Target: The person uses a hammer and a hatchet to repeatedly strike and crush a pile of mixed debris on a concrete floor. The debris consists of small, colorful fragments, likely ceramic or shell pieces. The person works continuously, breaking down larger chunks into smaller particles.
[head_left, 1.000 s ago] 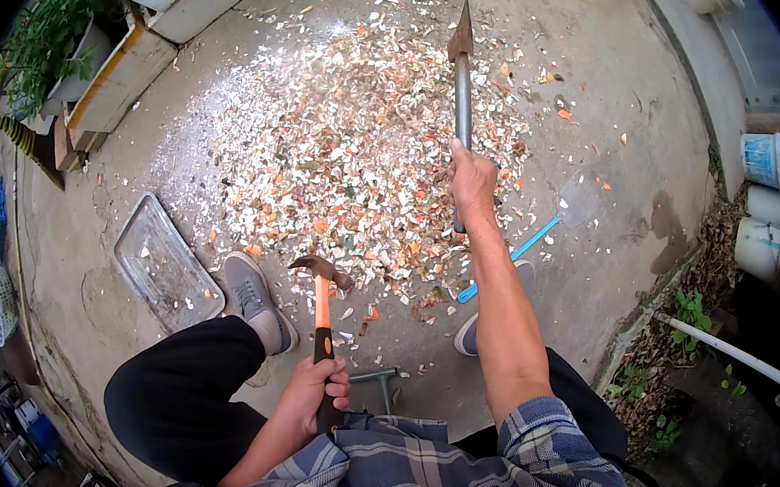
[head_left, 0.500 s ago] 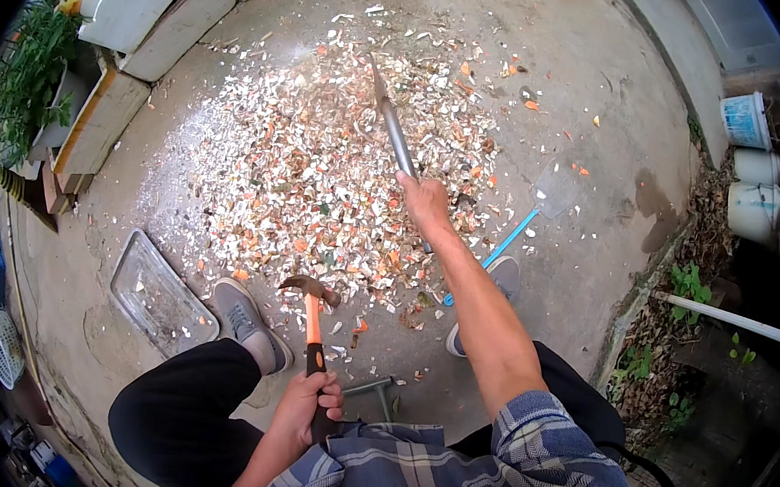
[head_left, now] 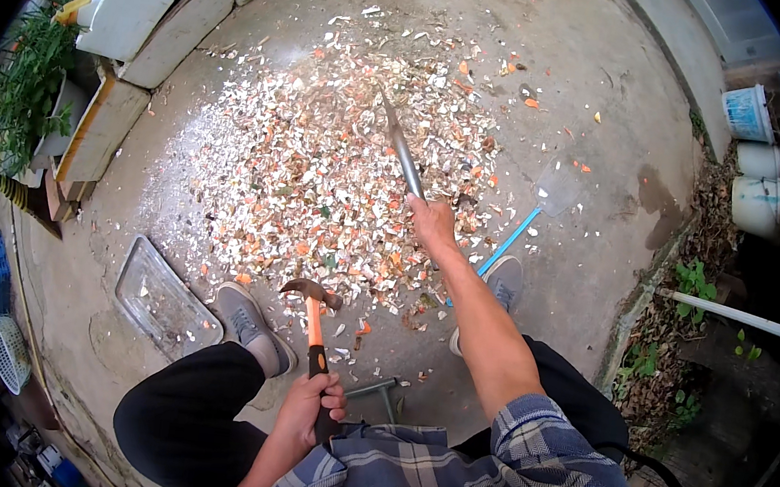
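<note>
My right hand is wrapped round a grey metal handle that ends in a narrow, pointed blade; this trowel-like tool reaches out over a wide heap of broken white and orange shell-like bits. Its blade shows edge-on, so its full shape is hard to make out. Close to my lap, my left hand grips the black lower handle of a claw hammer. The hammer's orange neck and rusty head point away from me, at the heap's near edge.
Left of my shoe lies a shallow clear tray. A blue-handled fly swatter rests by my right foot. A green metal bar stands below me. White buckets line the right side; planters with greenery stand at left.
My right hand has drawn the tool back toward me and slightly to the right, its tip now nearer. The left hand and hammer have stayed almost still.
</note>
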A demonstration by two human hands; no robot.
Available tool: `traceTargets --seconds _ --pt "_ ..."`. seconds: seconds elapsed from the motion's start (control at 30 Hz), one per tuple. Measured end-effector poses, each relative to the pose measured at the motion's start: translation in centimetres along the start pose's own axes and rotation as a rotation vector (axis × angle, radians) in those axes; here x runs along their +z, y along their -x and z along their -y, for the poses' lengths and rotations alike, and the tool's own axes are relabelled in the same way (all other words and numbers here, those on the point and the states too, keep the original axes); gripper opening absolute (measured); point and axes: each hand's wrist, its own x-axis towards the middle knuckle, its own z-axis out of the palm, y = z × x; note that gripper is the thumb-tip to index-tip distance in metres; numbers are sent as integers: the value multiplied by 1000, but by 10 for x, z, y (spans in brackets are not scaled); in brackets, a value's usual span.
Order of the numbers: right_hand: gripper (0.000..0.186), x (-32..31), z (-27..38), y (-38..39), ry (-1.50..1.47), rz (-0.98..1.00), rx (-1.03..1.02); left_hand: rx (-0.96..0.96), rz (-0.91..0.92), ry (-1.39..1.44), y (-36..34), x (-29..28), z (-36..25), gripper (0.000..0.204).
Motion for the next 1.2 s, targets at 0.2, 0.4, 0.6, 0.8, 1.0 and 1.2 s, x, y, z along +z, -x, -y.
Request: traceTargets --seconds 0.2,0.4,0.6,0.8,1.0,1.2 --pt "63 0 18 34 -165 -134 -163 -6 -5 -36 6 11 -1 20" --pt "62 22 -37 42 -77 -88 39 2 -8 -18 4 10 -3 19" --pt "58 11 -6 12 -366 -43 -34 13 -31 -15 7 13 -5 17" --pt "48 -9 75 -26 -569 -47 -225 2 -45 -18 4 11 -10 16" --pt "50 3 24 -77 -327 -23 147 -5 -30 -32 -1 15 -8 16" --pt "46 -25 69 -42 -414 13 65 9 -25 -50 5 14 -8 17"
